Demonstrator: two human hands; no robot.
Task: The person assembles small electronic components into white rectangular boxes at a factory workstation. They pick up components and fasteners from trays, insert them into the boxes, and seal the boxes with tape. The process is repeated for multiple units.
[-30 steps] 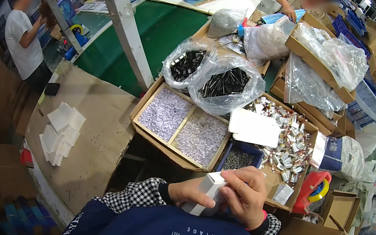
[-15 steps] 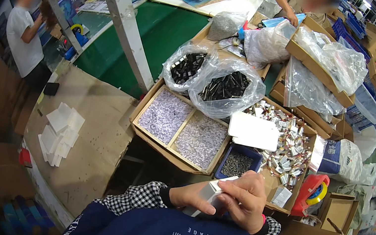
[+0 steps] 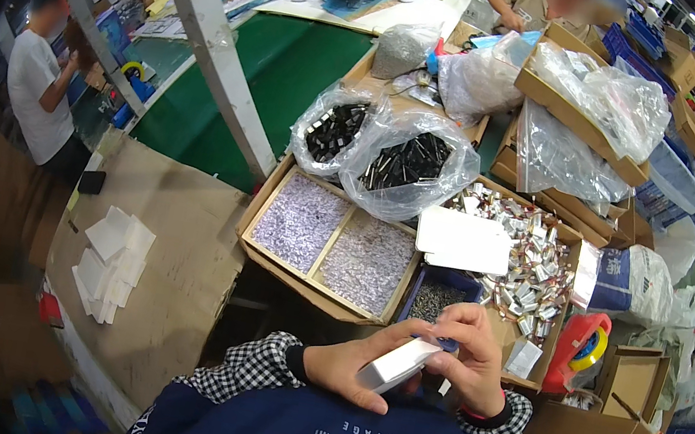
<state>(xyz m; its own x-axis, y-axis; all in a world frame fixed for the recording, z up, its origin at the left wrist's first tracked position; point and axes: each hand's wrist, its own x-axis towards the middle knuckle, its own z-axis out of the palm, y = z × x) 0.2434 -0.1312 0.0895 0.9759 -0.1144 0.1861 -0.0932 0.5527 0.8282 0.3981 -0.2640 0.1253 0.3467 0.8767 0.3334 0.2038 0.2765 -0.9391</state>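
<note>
Left fingers [image 3: 369,399] wrap a slim white plasticky box [image 3: 405,366] nearside of the dark-blue plastic bin [image 3: 472,287], right fingers [image 3: 468,314] curled at the box's end, grip unclear; probably light, stiff, slick, so grab long edges.

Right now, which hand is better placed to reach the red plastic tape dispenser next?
Probably the right hand: it's nearer the dispenser, while the left hand holds the white rectangular box.

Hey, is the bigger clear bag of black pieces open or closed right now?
Open: the clear bag's mouth is spread wide, and the black pieces inside show from above.
</note>
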